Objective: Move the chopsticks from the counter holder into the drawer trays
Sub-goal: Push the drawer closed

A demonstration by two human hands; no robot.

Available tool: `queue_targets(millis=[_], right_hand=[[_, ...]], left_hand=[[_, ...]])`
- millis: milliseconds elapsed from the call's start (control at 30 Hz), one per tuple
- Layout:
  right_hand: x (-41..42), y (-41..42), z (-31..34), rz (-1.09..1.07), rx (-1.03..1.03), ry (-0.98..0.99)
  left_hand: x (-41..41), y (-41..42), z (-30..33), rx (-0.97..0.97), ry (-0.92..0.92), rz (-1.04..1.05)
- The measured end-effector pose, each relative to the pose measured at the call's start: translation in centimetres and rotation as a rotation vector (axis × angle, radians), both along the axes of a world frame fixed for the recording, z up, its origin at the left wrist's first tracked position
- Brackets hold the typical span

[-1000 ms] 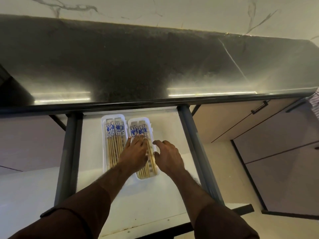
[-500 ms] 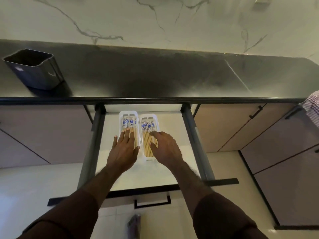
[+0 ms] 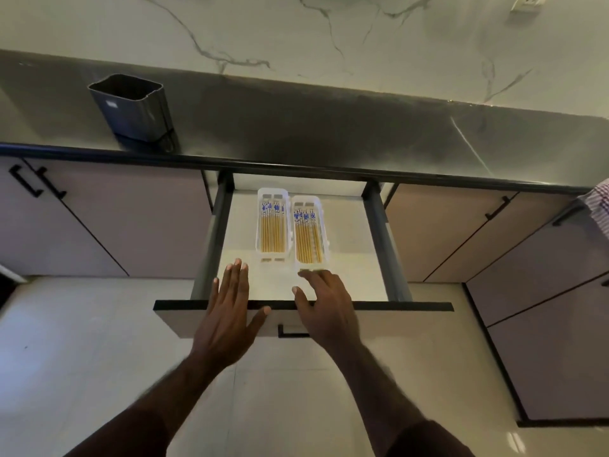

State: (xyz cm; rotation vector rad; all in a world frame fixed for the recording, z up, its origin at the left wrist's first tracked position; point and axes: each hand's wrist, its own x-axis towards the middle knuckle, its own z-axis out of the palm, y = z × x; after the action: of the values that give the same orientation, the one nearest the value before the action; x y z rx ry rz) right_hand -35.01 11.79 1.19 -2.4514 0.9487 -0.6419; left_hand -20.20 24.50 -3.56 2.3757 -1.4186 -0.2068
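Chopsticks [image 3: 290, 236] lying in both trays [image 3: 272, 225] just beyond spread, empty hands: left [image 3: 227, 311], right [image 3: 326, 308]. Best pressed flat against drawer front [image 3: 379, 319], pushed evenly, slowly.

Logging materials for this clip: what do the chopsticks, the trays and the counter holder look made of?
Chopsticks: likely bamboo or wood, pale yellow shafts with blue-white patterned tops. Trays: probably plastic, translucent white with slotted ends. Holder: dark grey with a soft sheen, metal or plastic, unclear.
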Motion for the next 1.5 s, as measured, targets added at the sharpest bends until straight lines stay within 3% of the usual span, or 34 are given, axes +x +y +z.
queue_targets(millis=[333, 667, 900, 1500], right_hand=[[-2.5, 4.6, -6.9, -0.095, 0.073, 0.25], [-1.4, 5.1, -13.6, -0.147, 0.089, 0.389], [-1.0, 4.2, -14.1, -0.21, 0.125, 0.412], [4.7, -5.2, -14.3, -0.053, 0.153, 0.402]], left_hand=[[-0.7, 5.7, -4.2, -0.039, -0.022, -0.047], [0.3, 5.5, -8.0, -0.095, -0.126, -0.05], [0.7, 4.1, -8.8, -0.129, -0.169, -0.017], [5.0, -5.2, -6.7, -0.108, -0.217, 0.15]])
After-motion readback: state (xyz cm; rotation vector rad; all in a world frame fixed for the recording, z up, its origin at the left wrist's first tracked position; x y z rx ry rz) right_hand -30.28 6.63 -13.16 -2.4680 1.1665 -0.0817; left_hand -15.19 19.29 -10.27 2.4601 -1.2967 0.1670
